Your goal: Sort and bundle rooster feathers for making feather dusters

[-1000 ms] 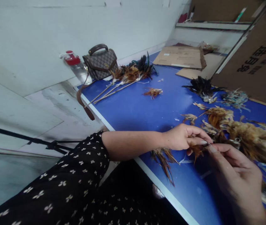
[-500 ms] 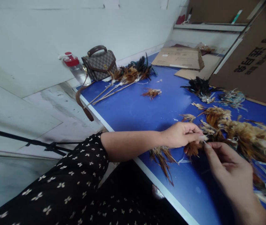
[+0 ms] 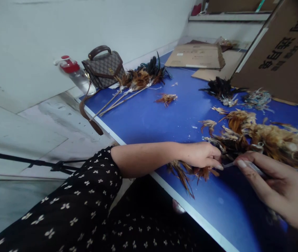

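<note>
My left hand (image 3: 202,155) rests on the blue table (image 3: 159,119) near its front edge, fingers closed on a small bunch of brown feathers (image 3: 191,171) that fans out under the palm. My right hand (image 3: 277,187) is to its right, thumb and fingers pinched on a thin pale strip (image 3: 229,163) that runs to the left fingertips. A big heap of brown and tan feathers (image 3: 264,138) lies just behind both hands.
Feather dusters on thin sticks (image 3: 135,82) lie at the far left by a brown handbag (image 3: 103,68) and a red-capped bottle (image 3: 74,71). Black feathers (image 3: 221,89), a loose tuft (image 3: 166,98), flat cardboard (image 3: 196,56) and a large carton (image 3: 285,52) stand further back.
My left hand has drawn its feather bunch left and down toward the table edge. The right hand has shifted right, and a pale strip now stretches between the two.
</note>
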### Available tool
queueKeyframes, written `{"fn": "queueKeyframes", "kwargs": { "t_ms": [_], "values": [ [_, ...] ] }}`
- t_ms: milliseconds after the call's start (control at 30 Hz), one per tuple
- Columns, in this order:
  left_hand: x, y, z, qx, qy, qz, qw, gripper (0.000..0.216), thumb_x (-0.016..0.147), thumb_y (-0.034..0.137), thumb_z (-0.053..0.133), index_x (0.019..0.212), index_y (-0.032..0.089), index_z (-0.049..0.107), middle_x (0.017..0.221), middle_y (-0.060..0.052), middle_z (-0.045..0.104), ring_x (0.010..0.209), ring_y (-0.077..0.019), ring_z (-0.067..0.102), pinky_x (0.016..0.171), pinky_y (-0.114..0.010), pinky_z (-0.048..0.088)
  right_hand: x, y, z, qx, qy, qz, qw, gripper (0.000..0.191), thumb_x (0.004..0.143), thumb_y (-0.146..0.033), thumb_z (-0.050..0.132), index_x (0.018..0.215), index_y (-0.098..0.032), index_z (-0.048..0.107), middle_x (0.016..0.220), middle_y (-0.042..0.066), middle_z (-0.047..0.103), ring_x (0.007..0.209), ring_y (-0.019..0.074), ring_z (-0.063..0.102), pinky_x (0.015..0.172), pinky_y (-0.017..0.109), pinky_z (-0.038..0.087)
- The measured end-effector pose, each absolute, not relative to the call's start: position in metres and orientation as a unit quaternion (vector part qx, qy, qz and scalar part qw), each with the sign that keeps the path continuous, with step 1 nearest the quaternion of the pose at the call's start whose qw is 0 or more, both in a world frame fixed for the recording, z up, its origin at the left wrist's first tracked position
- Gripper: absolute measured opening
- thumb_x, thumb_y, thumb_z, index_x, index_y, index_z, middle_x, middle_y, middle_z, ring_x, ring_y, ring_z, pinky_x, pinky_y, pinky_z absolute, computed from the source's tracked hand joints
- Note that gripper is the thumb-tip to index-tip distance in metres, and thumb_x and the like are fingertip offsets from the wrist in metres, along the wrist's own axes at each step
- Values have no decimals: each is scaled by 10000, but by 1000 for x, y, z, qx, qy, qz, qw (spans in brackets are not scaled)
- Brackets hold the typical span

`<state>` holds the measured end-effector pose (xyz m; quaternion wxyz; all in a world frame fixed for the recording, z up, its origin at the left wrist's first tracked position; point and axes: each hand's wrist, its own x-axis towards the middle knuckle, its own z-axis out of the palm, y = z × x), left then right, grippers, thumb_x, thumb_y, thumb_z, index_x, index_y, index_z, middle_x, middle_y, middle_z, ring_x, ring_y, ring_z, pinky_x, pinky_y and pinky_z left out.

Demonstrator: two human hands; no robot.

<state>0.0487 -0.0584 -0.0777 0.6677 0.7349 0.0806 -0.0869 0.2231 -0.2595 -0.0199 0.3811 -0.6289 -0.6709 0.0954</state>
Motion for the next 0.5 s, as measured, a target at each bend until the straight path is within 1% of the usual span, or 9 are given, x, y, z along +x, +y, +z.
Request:
{"fn": "queueKeyframes", "kwargs": {
  "t_ms": [133,233,300,400,500],
  "values": [
    [49,-61,-70,754,58,-109,645,278,1035,356,907,978,203,682,763,2,765,617,-166,745,591,-266,525,215,-250,-19,-605,-683,89,399,109,1121,-384,761,1093,-315,841,987,18,836,787,178,773,714,249,590],
    [50,-63,-68,760,35,-118,638,247,1017,315,903,930,194,706,728,3,753,600,-162,718,620,-278,549,206,-239,-20,-584,-687,104,421,138,1127,-330,752,1029,-297,843,933,19,801,774,166,752,724,260,584],
    [49,-65,-69,750,26,-128,648,239,1031,298,864,894,190,701,724,-9,758,603,-165,712,634,-290,561,202,-234,-24,-575,-685,109,434,152,1125,-306,759,1000,-285,844,897,18,783,760,161,738,712,264,581],
    [47,-66,-71,731,42,-119,671,298,1039,314,829,828,195,655,682,-5,717,576,-153,657,601,-290,521,199,-229,-31,-569,-675,94,460,104,1098,-287,806,1017,-285,872,937,29,812,807,173,766,738,277,610],
    [47,-65,-72,735,27,-79,673,400,957,322,911,715,191,620,631,20,630,578,-117,580,603,-279,470,195,-226,-36,-579,-646,65,493,60,1057,-315,866,1020,-310,914,964,33,855,819,195,794,757,310,651]
  ]
}}
